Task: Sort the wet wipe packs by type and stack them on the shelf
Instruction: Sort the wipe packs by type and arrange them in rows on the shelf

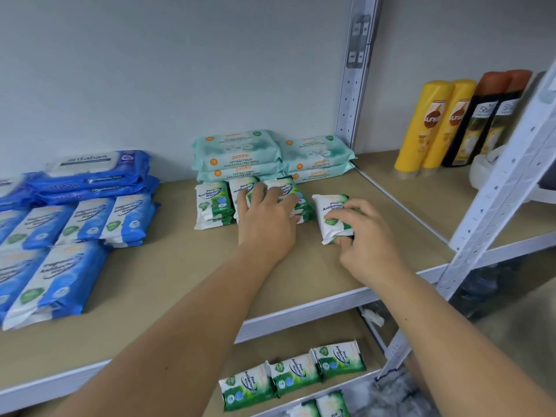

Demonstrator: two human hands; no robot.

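Placing green pine packs in a row on the shelf point(301, 278): right hand point(365, 240) has its fingers point(335, 219) curled around one green pack point(329, 216), thumb under the near edge, pack tilted and standing a little apart to the right of the row, likely so it can be slid in square. Left hand point(267, 219) lies flat, fingers spread, on the green stacks point(213, 204), gripping nothing; judged to be steadying them so they don't topple when the new pack lands beside. Teal packs point(237, 155) are stacked two-high behind at the wall, blue packs point(90, 218) grouped well apart on the left, so types are kept separate. More green packs point(291, 374) wait on the lower shelf, so sorting looks unfinished. Shampoo bottles point(433, 124) stand in the next bay, unrelated.
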